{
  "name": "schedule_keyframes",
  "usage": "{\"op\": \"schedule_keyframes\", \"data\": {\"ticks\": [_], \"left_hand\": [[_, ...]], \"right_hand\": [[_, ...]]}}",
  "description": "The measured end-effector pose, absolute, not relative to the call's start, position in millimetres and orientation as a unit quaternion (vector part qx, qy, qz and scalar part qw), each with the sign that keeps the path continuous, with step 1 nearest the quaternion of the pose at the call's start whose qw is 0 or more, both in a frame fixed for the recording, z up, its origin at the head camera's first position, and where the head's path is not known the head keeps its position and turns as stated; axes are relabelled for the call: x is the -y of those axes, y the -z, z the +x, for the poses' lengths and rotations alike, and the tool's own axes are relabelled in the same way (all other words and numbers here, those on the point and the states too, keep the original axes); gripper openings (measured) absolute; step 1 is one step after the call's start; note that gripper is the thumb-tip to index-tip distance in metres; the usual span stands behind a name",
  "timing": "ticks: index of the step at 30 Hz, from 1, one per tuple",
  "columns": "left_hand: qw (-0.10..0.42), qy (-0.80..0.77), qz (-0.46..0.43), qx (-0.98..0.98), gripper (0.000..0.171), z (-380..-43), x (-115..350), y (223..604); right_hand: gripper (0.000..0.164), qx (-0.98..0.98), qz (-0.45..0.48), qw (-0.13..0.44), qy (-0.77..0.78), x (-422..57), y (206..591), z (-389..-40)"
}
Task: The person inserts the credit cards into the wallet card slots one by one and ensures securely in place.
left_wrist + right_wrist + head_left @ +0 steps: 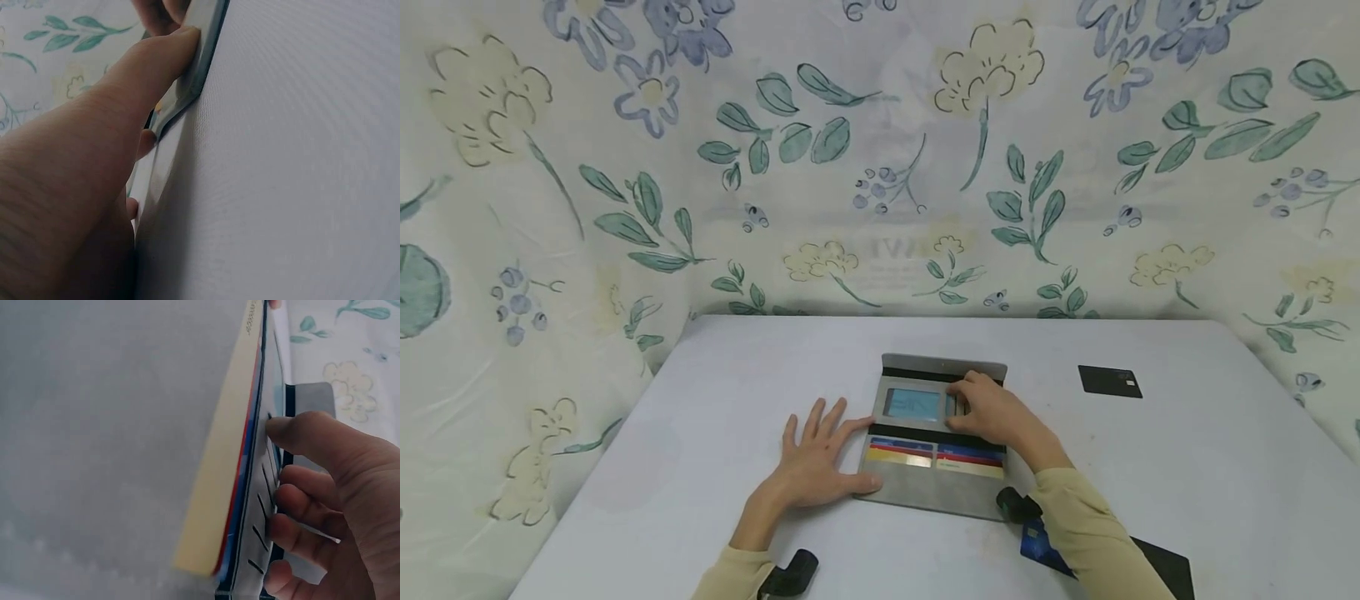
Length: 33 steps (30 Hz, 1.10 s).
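An unfolded grey wallet (936,493) lies on the white table. Its middle panel has a clear window (913,404) and, at the right, slanted card slots (259,537). Two cards (970,460) striped blue, red and yellow sit side by side in the lower panel. My left hand (817,467) rests at the wallet's left edge, fingers spread, with the thumb (164,53) on the lower corner. Over the slots, my right hand (992,410) grips the middle panel between thumb and curled fingers; part of the slots is hidden beneath it.
A black card (1108,382) lies apart at the table's back right. Under the right forearm, a blue card (1043,548) and a black flat object (1168,568) are partly covered. A floral curtain (880,167) hangs behind the table (737,358).
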State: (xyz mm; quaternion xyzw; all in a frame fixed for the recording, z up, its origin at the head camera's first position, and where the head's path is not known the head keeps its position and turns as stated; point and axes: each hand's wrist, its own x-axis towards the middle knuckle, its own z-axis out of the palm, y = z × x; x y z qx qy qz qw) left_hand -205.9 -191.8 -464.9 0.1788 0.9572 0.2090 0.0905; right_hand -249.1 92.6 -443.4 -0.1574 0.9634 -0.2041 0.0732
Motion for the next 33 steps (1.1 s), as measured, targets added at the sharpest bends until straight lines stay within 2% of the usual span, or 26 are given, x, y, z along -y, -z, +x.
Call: {"op": "schedule_keyframes", "data": {"ticks": [17, 29, 33], "left_hand": [[0.092, -0.198, 0.181, -0.959, 0.084, -206, 190, 462], [0.089, -0.204, 0.179, -0.958, 0.084, -205, 189, 462], [0.090, -0.199, 0.177, -0.960, 0.083, -205, 189, 463]], "right_hand": [[0.045, -0.971, -0.158, 0.042, 0.173, -157, 444, -237], [0.047, -0.984, -0.110, 0.061, 0.124, -207, 438, -246], [0.054, -0.985, -0.095, 0.073, 0.126, -235, 436, -256]]}}
